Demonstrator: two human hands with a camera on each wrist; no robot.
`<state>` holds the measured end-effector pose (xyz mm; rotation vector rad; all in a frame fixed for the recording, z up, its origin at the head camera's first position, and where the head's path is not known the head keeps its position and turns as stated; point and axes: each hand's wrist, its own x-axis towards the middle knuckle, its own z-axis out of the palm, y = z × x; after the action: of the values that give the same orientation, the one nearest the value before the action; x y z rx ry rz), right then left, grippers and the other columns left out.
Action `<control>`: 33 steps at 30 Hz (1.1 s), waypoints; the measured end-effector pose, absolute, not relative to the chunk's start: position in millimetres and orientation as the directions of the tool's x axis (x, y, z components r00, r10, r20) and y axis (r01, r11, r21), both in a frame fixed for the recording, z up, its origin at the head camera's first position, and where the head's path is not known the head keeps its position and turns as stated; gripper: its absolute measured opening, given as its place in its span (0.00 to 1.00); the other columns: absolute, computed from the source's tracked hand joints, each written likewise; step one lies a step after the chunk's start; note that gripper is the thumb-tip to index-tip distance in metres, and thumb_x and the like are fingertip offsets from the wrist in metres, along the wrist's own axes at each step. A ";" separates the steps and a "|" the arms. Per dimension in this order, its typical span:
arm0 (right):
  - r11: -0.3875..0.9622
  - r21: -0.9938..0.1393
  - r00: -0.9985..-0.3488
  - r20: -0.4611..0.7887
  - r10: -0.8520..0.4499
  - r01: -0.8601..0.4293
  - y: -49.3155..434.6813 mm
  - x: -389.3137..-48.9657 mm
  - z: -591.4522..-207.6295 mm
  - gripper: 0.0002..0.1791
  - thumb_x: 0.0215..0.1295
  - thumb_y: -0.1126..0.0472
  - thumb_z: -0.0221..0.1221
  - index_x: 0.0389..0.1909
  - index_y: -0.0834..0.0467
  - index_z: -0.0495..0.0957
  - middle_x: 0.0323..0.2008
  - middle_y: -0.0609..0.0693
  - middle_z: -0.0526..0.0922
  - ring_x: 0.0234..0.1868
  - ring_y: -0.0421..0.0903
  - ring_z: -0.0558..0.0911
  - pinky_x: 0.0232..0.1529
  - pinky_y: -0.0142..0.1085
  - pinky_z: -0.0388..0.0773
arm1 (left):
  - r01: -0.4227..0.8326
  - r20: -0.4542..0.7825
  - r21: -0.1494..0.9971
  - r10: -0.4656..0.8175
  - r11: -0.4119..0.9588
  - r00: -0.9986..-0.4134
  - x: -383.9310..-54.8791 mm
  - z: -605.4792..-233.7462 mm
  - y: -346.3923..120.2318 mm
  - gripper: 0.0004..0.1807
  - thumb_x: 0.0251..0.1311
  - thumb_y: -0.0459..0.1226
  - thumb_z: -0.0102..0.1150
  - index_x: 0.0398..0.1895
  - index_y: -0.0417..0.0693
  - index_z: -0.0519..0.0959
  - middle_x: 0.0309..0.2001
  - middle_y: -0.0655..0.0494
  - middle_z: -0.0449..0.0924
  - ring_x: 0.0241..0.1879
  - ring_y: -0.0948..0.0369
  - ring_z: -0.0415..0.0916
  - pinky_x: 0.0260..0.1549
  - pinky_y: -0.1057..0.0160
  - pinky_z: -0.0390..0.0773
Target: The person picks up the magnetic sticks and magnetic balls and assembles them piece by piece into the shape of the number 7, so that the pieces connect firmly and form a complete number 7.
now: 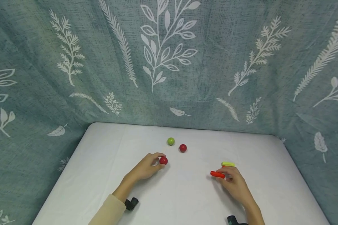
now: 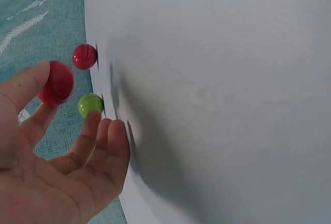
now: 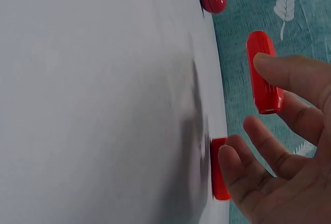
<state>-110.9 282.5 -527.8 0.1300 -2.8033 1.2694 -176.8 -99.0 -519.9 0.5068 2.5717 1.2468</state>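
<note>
Between thumb and index finger, my left hand (image 1: 147,166) pinches a shiny red ball (image 1: 163,160); the left wrist view shows this ball (image 2: 58,83) held above the white table, the other fingers spread. My right hand (image 1: 235,182) pinches a short red ribbed stick (image 1: 217,174), its kind unclear; in the right wrist view the stick (image 3: 265,73) is raised off the cloth. Just beyond the right hand lie a yellow stick (image 1: 228,164) and a second red stick (image 3: 220,169), the latter mostly hidden by the hand in the head view.
A green ball (image 1: 171,141) and another red ball (image 1: 183,148) rest on the white-covered table (image 1: 124,137) near its far edge. Behind and beside the table hangs a teal curtain (image 1: 208,78) with white leaf prints. Dark wrist devices (image 1: 131,203) sit by both forearms.
</note>
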 end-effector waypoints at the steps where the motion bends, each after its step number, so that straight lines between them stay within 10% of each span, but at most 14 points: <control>1: 0.652 -0.751 -0.994 0.087 -0.058 -0.104 280.1 -111.1 -528.3 0.12 0.61 0.65 0.69 0.45 0.52 0.84 0.57 0.56 0.76 0.54 0.49 0.73 0.45 0.40 0.75 | 0.199 -0.072 0.790 0.411 0.579 -0.909 -175.4 -520.7 -100.8 0.23 0.68 0.47 0.62 0.64 0.55 0.76 0.54 0.45 0.75 0.53 0.49 0.74 0.48 0.45 0.75; 33: 0.549 -0.827 -0.977 0.004 -0.211 -0.122 198.9 -138.0 -537.6 0.12 0.60 0.64 0.71 0.42 0.47 0.85 0.48 0.47 0.79 0.48 0.47 0.73 0.45 0.40 0.71 | 0.209 -0.127 0.773 0.469 0.599 -0.874 -171.1 -536.9 -121.2 0.20 0.66 0.46 0.65 0.59 0.54 0.79 0.41 0.56 0.72 0.38 0.59 0.66 0.36 0.58 0.70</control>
<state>-138.0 198.9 -537.6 0.3071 -2.8484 1.5088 -171.1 -121.2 -536.9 0.5504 2.5113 1.1549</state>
